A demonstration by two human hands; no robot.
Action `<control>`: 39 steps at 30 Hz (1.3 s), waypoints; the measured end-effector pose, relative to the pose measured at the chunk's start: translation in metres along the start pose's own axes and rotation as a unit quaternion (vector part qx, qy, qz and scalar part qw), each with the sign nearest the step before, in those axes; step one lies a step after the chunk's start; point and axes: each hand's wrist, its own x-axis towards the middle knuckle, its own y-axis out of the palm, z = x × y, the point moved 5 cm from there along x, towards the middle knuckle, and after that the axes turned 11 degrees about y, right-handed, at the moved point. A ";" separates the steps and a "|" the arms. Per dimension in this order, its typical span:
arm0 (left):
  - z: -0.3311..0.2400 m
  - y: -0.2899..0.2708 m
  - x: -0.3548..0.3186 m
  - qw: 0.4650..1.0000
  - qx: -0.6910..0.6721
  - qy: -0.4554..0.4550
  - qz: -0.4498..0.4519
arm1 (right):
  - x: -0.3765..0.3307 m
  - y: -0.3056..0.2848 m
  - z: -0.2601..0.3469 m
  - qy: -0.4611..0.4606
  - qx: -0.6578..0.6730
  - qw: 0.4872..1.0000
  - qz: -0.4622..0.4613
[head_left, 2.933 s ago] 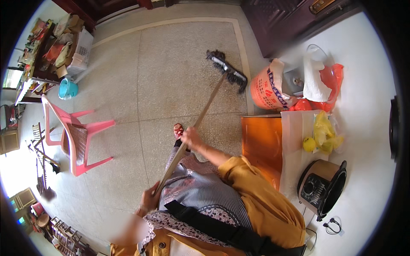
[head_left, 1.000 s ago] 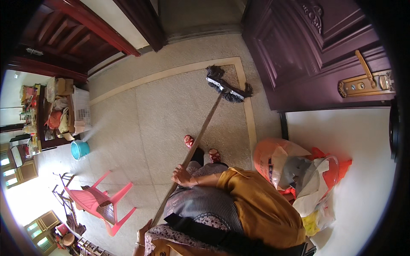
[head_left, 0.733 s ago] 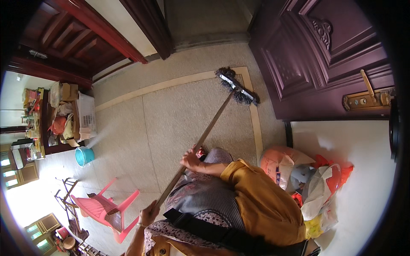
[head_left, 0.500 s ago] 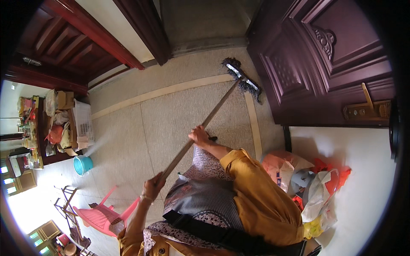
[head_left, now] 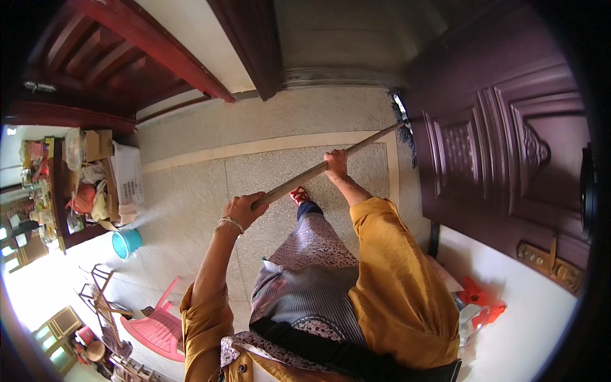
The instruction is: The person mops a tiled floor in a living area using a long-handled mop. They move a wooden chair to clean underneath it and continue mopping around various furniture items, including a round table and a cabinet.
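Note:
A mop with a long wooden handle (head_left: 302,183) runs slantwise across the floor in front of me. My left hand (head_left: 244,212) is closed around the handle's near end. Farther along, my right hand (head_left: 336,164) grips the same handle. The mop head (head_left: 405,124), dark and shaggy with a pale bar, lies on the floor at the far right, right by the bottom edge of a purple panelled door (head_left: 484,134). Part of the head is hidden by that door. One foot in a red sandal (head_left: 298,195) shows beneath the handle.
At left stand a shelf with piled goods (head_left: 86,184), a white plastic basket (head_left: 129,178) and a turquoise bucket (head_left: 126,243). A pink plastic chair (head_left: 156,329) is at lower left. Bags (head_left: 477,305) lean on the right wall. A dark door frame (head_left: 249,48) stands ahead.
The mop head has moved right, up to the purple door. Both my hands have shifted forward and right with the handle. The door has swung lower in view, and a sandalled foot now shows.

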 end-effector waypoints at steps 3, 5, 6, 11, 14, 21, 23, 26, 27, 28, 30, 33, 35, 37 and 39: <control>0.022 -0.019 -0.003 1.000 -0.019 0.005 0.009 | 0.001 0.030 0.012 0.000 -0.031 0.999 0.005; 0.043 -0.027 -0.017 0.999 -0.031 -0.011 -0.006 | -0.009 0.062 0.018 -0.018 -0.030 0.999 0.009; 0.058 -0.034 -0.029 0.999 -0.032 -0.024 -0.017 | -0.014 0.066 0.042 -0.031 -0.011 0.998 0.048; 0.122 -0.073 -0.109 0.993 -0.070 -0.088 -0.031 | -0.058 0.117 0.147 -0.025 0.019 0.992 0.123; 0.168 -0.087 -0.180 0.986 -0.048 -0.153 -0.053 | -0.080 0.081 0.263 -0.065 0.011 0.983 0.169; 0.238 -0.101 -0.370 0.956 0.008 -0.275 -0.106 | -0.198 0.095 0.468 -0.169 0.100 0.954 0.228; 0.263 -0.100 -0.429 0.957 0.008 -0.223 -0.187 | -0.216 0.066 0.523 -0.227 0.180 0.910 0.297; 0.269 -0.119 -0.495 0.929 -0.064 -0.291 -0.221 | -0.236 0.049 0.586 -0.377 0.297 0.827 0.293; 0.266 -0.128 -0.508 0.923 -0.017 -0.309 -0.228 | -0.236 0.045 0.604 -0.417 0.277 0.800 0.329; 0.263 -0.139 -0.517 0.916 0.031 -0.326 -0.232 | -0.235 0.041 0.617 -0.455 0.258 0.771 0.362; 0.266 -0.155 -0.520 0.906 0.031 -0.351 -0.235 | -0.221 0.027 0.623 -0.465 0.288 0.776 0.313; 0.266 -0.185 -0.492 0.926 0.059 -0.303 -0.217 | -0.204 0.037 0.617 -0.414 0.367 0.808 0.201; 0.260 -0.204 -0.464 0.931 0.046 -0.300 -0.202 | -0.181 0.042 0.607 -0.393 0.351 0.818 0.232; 0.232 -0.219 -0.436 0.940 0.046 -0.286 -0.181 | -0.162 0.033 0.589 -0.387 0.349 0.819 0.242; 0.244 -0.216 -0.399 0.951 0.009 -0.227 -0.208 | -0.124 0.031 0.555 -0.356 0.262 0.833 0.332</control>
